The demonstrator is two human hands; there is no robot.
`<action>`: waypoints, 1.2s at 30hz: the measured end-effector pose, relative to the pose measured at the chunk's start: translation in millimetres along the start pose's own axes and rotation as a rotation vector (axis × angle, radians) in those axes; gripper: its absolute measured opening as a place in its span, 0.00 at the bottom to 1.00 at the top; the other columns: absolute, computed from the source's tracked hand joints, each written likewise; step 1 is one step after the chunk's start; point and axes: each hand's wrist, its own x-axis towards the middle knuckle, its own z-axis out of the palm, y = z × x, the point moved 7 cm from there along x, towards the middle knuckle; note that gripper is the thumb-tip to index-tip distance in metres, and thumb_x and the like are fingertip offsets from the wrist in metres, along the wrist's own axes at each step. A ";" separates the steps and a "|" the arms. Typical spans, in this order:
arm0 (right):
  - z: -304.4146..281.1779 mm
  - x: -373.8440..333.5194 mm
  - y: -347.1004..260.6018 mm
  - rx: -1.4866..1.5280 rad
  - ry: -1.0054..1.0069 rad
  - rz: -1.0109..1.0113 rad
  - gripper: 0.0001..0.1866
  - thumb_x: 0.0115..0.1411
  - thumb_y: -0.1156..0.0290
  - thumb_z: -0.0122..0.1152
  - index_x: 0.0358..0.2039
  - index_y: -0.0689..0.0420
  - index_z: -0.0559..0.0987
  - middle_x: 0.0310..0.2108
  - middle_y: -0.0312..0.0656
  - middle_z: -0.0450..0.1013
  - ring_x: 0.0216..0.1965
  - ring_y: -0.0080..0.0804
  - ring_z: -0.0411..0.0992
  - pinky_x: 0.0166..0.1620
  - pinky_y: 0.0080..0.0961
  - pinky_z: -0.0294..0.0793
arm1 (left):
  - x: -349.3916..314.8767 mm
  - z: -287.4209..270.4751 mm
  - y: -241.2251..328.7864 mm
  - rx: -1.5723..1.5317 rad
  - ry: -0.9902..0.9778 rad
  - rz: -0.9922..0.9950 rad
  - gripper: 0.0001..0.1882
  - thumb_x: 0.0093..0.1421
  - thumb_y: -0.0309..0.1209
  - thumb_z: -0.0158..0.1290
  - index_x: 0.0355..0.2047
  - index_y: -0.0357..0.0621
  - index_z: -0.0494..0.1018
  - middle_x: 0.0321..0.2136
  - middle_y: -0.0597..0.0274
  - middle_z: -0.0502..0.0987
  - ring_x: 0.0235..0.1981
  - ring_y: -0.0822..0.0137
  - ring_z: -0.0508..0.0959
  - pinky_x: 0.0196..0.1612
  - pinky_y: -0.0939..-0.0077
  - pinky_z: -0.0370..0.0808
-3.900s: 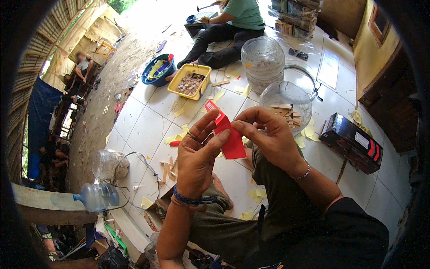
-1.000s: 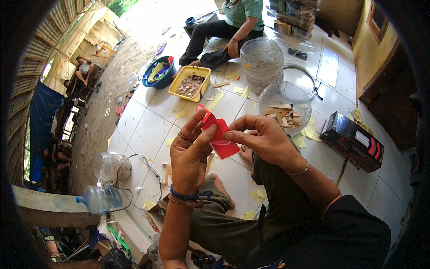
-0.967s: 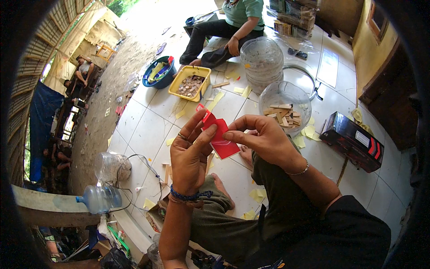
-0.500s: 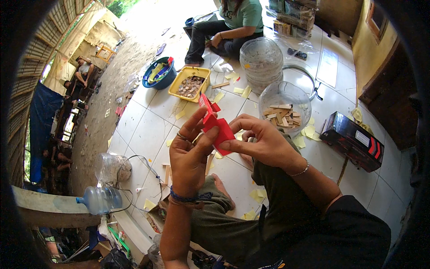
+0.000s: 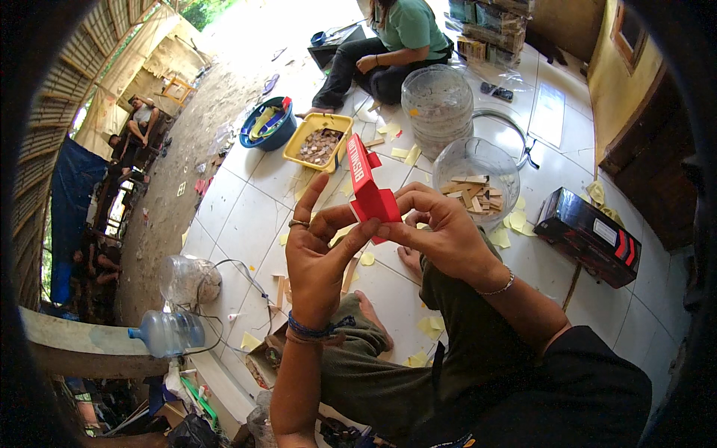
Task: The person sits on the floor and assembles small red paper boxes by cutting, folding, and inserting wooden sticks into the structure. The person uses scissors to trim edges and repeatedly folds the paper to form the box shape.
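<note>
A small red cardboard box (image 5: 367,187) with white print stands raised in front of me, its flap sticking out at the upper right. My left hand (image 5: 323,243) pinches its lower edge between thumb and fingers, the forefinger stretched up beside it. On the other side, my right hand (image 5: 447,233) grips the bottom of the box with thumb and fingertips. Both hands hold it over the white tiled floor, above my crossed legs. The inside of the box is hidden from me.
Beyond the box lie a yellow basin (image 5: 343,125) of small brown pieces and a blue tub (image 5: 273,135). Clear plastic containers (image 5: 437,112) stand right of them, one holding wood strips (image 5: 473,196). A black box (image 5: 588,236) lies at right. Another person (image 5: 399,45) sits ahead.
The red box has turned more upright, its printed side now facing me. My left fingers have shifted down to its lower edge. The other person has leaned slightly right.
</note>
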 end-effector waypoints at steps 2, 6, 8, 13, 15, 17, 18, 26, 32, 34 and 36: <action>-0.2 0.1 -0.9 -0.014 -0.007 -0.005 0.10 0.60 0.65 0.70 0.40 0.54 0.84 0.40 0.32 0.75 0.36 0.15 0.68 0.34 0.16 0.64 | -1.0 0.7 1.9 -0.027 -0.024 0.039 0.41 0.57 0.19 0.64 0.67 0.37 0.56 0.40 0.52 0.81 0.43 0.65 0.82 0.49 0.72 0.80; -0.7 0.1 -3.0 -0.029 -0.014 -0.027 0.10 0.61 0.65 0.70 0.40 0.55 0.84 0.39 0.31 0.75 0.33 0.13 0.68 0.32 0.15 0.62 | -3.7 -0.8 3.0 0.014 0.004 0.063 0.35 0.59 0.19 0.63 0.63 0.36 0.60 0.38 0.54 0.82 0.41 0.69 0.82 0.47 0.75 0.80; -0.4 0.0 -1.8 -0.019 -0.019 -0.007 0.10 0.61 0.65 0.69 0.39 0.56 0.84 0.38 0.31 0.76 0.32 0.12 0.68 0.31 0.14 0.62 | -4.5 -0.7 3.7 0.019 0.019 0.075 0.31 0.60 0.20 0.62 0.61 0.36 0.62 0.38 0.56 0.82 0.40 0.70 0.82 0.46 0.77 0.80; 0.2 0.1 -0.9 0.005 -0.023 0.005 0.10 0.63 0.65 0.68 0.40 0.56 0.84 0.37 0.31 0.76 0.32 0.11 0.68 0.30 0.14 0.62 | -5.3 0.8 1.1 -0.018 0.034 0.065 0.26 0.60 0.21 0.62 0.57 0.36 0.66 0.37 0.58 0.81 0.39 0.73 0.81 0.44 0.81 0.78; 0.5 -0.3 0.1 0.033 -0.028 0.021 0.10 0.63 0.65 0.67 0.40 0.57 0.84 0.37 0.31 0.76 0.32 0.11 0.68 0.30 0.14 0.62 | -4.5 1.8 -0.1 -0.037 0.028 0.070 0.24 0.61 0.21 0.62 0.56 0.36 0.67 0.37 0.58 0.81 0.40 0.73 0.81 0.45 0.81 0.78; 0.8 -0.6 1.9 0.079 -0.036 0.049 0.10 0.63 0.64 0.67 0.40 0.57 0.84 0.37 0.32 0.76 0.32 0.11 0.68 0.30 0.14 0.63 | -4.6 1.7 -2.0 -0.062 0.025 0.053 0.22 0.62 0.22 0.61 0.54 0.36 0.68 0.38 0.58 0.81 0.41 0.73 0.81 0.45 0.81 0.78; 0.4 -0.6 1.1 0.073 -0.037 0.037 0.11 0.63 0.64 0.67 0.40 0.57 0.84 0.38 0.32 0.76 0.33 0.12 0.69 0.30 0.15 0.63 | -5.0 1.3 -3.6 -0.079 0.024 0.032 0.21 0.62 0.22 0.61 0.54 0.36 0.68 0.38 0.58 0.81 0.41 0.73 0.80 0.46 0.81 0.78; -1.7 0.2 -1.2 0.023 -0.067 -0.005 0.12 0.63 0.62 0.68 0.41 0.56 0.84 0.38 0.34 0.76 0.33 0.16 0.71 0.31 0.17 0.65 | -5.5 2.8 -10.2 -0.153 0.009 -0.032 0.18 0.64 0.22 0.58 0.52 0.37 0.68 0.39 0.57 0.81 0.42 0.71 0.81 0.47 0.79 0.78; -2.1 0.0 -0.4 0.006 -0.072 -0.002 0.12 0.63 0.61 0.68 0.40 0.56 0.84 0.36 0.34 0.76 0.33 0.16 0.71 0.32 0.17 0.65 | -6.6 1.5 -11.4 -0.133 0.005 -0.031 0.16 0.65 0.21 0.57 0.52 0.37 0.69 0.40 0.58 0.80 0.42 0.71 0.81 0.48 0.79 0.77; -2.1 -0.1 0.5 0.032 -0.070 0.013 0.12 0.62 0.61 0.68 0.40 0.55 0.84 0.36 0.34 0.76 0.33 0.16 0.71 0.32 0.18 0.65 | -6.7 0.6 -13.1 -0.143 0.013 -0.050 0.16 0.65 0.21 0.57 0.52 0.37 0.69 0.40 0.58 0.80 0.42 0.72 0.80 0.48 0.79 0.77; -2.3 -0.1 1.9 0.048 -0.068 0.037 0.12 0.62 0.61 0.68 0.40 0.55 0.84 0.36 0.34 0.76 0.33 0.17 0.71 0.33 0.19 0.65 | -6.3 1.3 -12.8 -0.148 0.005 -0.036 0.17 0.65 0.20 0.57 0.53 0.37 0.69 0.40 0.58 0.80 0.42 0.72 0.80 0.48 0.79 0.77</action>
